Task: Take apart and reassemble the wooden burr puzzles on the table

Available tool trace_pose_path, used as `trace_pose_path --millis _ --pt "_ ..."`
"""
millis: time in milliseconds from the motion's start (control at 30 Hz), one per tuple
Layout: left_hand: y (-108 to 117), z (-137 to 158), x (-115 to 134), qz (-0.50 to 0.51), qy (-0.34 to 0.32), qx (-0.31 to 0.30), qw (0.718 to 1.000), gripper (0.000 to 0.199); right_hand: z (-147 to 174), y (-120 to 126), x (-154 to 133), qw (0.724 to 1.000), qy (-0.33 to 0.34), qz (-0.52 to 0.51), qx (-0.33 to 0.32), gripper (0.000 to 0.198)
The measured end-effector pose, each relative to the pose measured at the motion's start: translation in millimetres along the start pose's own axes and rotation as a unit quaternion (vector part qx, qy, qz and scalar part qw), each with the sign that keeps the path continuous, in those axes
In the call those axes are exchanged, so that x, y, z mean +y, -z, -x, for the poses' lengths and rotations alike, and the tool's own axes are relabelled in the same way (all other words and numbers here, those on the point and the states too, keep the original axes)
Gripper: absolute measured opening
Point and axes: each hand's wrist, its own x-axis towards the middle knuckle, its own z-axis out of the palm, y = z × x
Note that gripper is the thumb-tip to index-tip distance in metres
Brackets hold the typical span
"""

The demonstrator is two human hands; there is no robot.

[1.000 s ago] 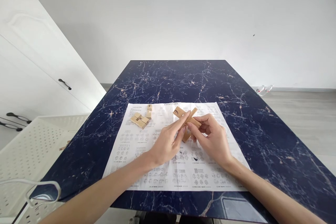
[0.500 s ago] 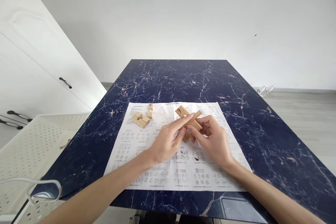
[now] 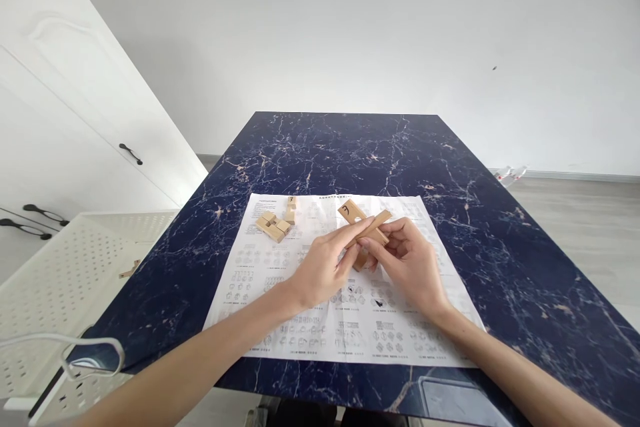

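Note:
Both my left hand (image 3: 327, 260) and my right hand (image 3: 410, 257) are closed around crossed wooden puzzle pieces (image 3: 353, 211) over the printed sheet. One piece bears a handwritten 3 at its upper left end. Another bar lies diagonally across it, and a further wooden part pokes out below my fingers, which hide how the pieces join. To the left on the sheet lies a squarish group of notched wooden pieces (image 3: 273, 227). Just beside it is a notched piece (image 3: 291, 211), also marked 3.
The instruction sheet (image 3: 250, 340), covered in small diagrams, lies on the dark blue marble-patterned table (image 3: 340, 153). A white perforated basket (image 3: 75, 267) with a wooden bit stands at the left, near a white cable (image 3: 100, 340) and cabinet (image 3: 90, 93).
The whole view has shifted slightly, with the table appearing a little farther right. My hands keep almost the same hold on the crossed wooden pieces.

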Motion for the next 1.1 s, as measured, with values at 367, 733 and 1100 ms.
trace_pose_path --millis 367,733,1100 --pt "6.1 -4.5 1.4 -0.031 0.034 0.112 0.993 0.032 -5.6 4.7 -7.8 0.997 0.015 -0.033 -0.064 0.030" --pt "18.9 -14.0 -12.6 0.153 0.187 0.152 0.958 0.035 -31.1 39.3 13.9 0.924 0.187 0.297 -0.150 0.032" --pt "17.5 -18.7 -6.9 0.323 0.230 0.176 0.901 0.038 -29.1 37.0 10.9 0.916 0.146 0.300 -0.223 0.021"
